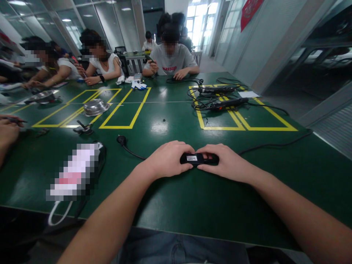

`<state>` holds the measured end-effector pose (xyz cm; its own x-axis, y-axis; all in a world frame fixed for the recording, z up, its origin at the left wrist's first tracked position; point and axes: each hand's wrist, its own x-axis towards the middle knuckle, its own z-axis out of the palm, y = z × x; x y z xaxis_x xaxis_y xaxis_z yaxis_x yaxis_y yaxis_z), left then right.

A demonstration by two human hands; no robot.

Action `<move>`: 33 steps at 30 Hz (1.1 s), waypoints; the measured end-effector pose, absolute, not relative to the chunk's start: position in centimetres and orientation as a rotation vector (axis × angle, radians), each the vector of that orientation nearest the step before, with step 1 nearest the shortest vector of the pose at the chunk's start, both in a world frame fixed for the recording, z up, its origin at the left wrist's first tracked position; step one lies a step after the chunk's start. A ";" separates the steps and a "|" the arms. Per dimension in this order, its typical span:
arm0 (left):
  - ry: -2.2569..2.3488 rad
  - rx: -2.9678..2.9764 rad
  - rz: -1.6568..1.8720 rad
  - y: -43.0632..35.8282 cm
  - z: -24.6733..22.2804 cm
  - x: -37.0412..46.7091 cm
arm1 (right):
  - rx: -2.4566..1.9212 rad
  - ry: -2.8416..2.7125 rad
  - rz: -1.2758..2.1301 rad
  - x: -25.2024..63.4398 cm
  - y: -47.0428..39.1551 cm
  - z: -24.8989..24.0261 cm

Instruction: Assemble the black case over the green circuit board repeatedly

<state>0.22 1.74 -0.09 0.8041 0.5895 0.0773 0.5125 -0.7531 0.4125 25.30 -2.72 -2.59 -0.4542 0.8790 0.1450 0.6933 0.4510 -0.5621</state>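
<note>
In the head view, a small black oblong device (198,158) lies between my hands just above the green table, a white printed label on its left half. My left hand (172,159) grips its left end between thumb and fingers. Closed around the right end is my right hand (225,161); fingertips show against a glossy or open part there. A black power plug (121,140) rests to the left, its cord running behind my left hand. Another stretch of black cord (275,145) leads off right from behind my right hand. Whether either cord joins the device is hidden.
On the green table (165,205) are a pixelated pouch-like item (74,168), a metal bowl (96,107), gloves (139,85) and corded black tools (229,103) within yellow tape. A co-worker (172,58) sits opposite; another person's hand (9,132) is at left.
</note>
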 end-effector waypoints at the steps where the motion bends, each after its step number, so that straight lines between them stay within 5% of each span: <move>1: 0.833 2.626 0.290 1.7 -0.1 0.3 | -1.316 -2.289 0.600 25.3 -2.8 -2.6; 33: 1.162 2.636 0.470 3.6 -0.5 -0.8 | -1.386 -2.234 0.659 25.0 -3.1 -1.8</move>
<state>-0.85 3.56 -0.45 0.6359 0.7455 0.1995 0.6744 -0.6625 0.3260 24.99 -3.10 -1.80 -0.4090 0.9062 0.1071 0.7029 0.3877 -0.5963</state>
